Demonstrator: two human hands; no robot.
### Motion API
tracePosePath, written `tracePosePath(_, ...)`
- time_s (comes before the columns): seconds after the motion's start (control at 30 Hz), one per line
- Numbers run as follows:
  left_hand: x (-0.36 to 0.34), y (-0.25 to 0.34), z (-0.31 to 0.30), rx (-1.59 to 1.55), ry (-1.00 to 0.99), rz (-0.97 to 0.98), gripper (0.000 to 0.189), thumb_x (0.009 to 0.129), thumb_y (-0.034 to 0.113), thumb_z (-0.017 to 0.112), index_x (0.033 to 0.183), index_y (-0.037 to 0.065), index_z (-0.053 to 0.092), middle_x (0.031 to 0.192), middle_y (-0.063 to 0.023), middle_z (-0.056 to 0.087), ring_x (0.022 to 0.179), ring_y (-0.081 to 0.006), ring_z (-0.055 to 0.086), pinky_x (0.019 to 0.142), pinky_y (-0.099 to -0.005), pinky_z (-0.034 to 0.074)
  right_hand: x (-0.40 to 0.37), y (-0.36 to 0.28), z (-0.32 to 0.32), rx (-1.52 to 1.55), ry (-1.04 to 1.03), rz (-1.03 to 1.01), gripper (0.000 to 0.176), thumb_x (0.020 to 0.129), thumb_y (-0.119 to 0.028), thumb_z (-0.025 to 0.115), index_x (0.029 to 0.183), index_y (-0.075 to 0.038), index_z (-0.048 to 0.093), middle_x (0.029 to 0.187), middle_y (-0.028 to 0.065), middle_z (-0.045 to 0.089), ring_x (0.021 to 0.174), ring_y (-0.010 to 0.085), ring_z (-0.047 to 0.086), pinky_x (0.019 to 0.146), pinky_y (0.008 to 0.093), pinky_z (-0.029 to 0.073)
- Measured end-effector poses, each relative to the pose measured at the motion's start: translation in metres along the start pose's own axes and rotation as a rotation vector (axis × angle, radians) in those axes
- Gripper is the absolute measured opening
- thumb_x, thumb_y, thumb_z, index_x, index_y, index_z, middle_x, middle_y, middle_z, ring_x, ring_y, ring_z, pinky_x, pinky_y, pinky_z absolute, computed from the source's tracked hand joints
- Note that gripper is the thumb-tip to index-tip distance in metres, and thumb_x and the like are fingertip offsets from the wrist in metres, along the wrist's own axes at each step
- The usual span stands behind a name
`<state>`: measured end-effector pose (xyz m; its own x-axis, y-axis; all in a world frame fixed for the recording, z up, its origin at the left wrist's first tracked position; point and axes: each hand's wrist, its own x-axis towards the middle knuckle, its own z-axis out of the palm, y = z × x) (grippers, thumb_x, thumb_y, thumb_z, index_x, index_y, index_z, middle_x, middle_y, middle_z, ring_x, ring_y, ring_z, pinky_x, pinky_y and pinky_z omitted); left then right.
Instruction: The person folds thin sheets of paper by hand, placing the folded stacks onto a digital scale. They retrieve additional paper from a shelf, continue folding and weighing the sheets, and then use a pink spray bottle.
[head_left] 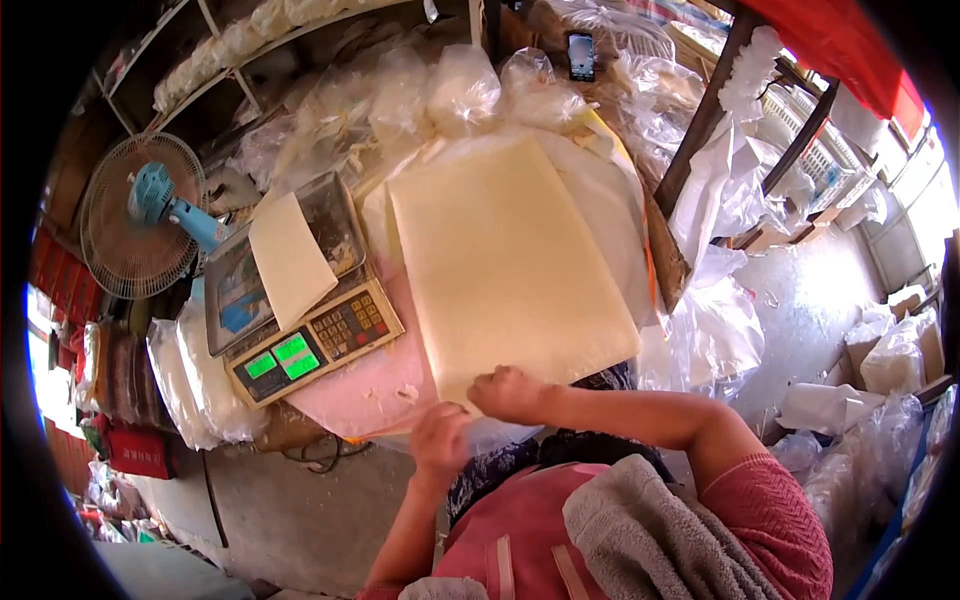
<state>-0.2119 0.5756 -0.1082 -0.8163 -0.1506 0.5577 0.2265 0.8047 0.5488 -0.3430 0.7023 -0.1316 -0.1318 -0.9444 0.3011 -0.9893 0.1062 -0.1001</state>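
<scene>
A large cream rectangular sheet (510, 250), perhaps a stack of them, lies flat on the table in front of me. My right hand (510, 395) is closed at its near left corner, knuckles up, resting on or against the edge. Just left of it and lower, my left hand (440, 437) is slightly blurred, its fingers curled by the same corner. What the fingers of either hand hold is hidden. To the left, a smaller cream sheet (292, 260) lies across the pan of a digital scale (315, 340) with lit green displays.
A fan (142, 215) stands beyond the scale on the left. Filled clear plastic bags (464, 90) line the table's far side, with a phone (581, 55) behind them. A wooden post (710, 100) rises at the right. Plastic-wrapped bundles (205, 375) sit left of the scale.
</scene>
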Motion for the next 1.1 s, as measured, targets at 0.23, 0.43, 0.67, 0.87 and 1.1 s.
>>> tracePosePath(0.23,0.018,0.008,0.021,0.132,-0.34,-0.186,0.025,0.076,0.005,0.056,0.101,0.004,0.06,0.099,-0.0134,0.062,0.088,-0.033,0.061,0.073,-0.0406,0.05,0.024,0.074,-0.09,0.85,0.315,0.694,0.011,0.082,-0.006,0.06,0.092,0.0,0.063,0.08,0.0096,0.066,0.069,0.0166,0.061,0.063,0.0283,0.049)
tracePosePath(0.43,0.057,-0.017,0.043,0.154,-0.362,-0.089,0.039,0.077,0.021,0.065,0.114,0.009,0.058,0.115,-0.015,0.057,0.108,-0.0348,0.053,0.09,-0.0483,0.042,-0.02,0.038,-0.068,0.118,-0.261,0.328,0.071,0.085,-0.037,0.061,0.142,-0.01,0.029,0.143,0.013,0.035,0.133,0.0304,0.032,0.105,0.0558,0.028)
tracePosePath(0.67,0.074,-0.017,0.051,0.399,-0.577,-0.157,0.065,0.074,0.044,0.068,0.131,0.018,0.048,0.137,-0.0254,0.035,0.122,-0.0466,0.036,0.098,-0.0566,0.032,0.035,0.12,-0.162,0.328,0.212,0.562,0.025,0.089,-0.012,0.048,0.108,-0.003,0.061,0.097,0.0166,0.066,0.083,0.0315,0.065,0.068,0.0338,0.052)
tracePosePath(0.87,0.147,-0.071,0.084,0.41,-0.614,-0.316,0.077,0.077,0.046,0.064,0.141,0.015,0.035,0.146,-0.0203,0.026,0.13,-0.0497,0.024,0.102,-0.0601,0.026,0.052,0.114,-0.176,0.046,-0.025,0.397,0.023,0.087,-0.01,0.047,0.108,-0.007,0.058,0.08,0.0179,0.064,0.074,0.034,0.064,0.064,0.0428,0.049)
tracePosePath(1.1,0.182,-0.074,0.079,0.489,-0.697,-0.382,0.091,0.068,0.062,0.066,0.143,0.025,0.029,0.15,-0.0187,0.016,0.133,-0.0536,0.014,0.101,-0.0685,0.021,0.046,0.148,-0.189,-0.21,0.088,0.262,0.027,0.078,-0.008,0.052,0.105,-0.007,0.058,0.076,0.0166,0.064,0.069,0.034,0.064,0.06,0.0422,0.049)
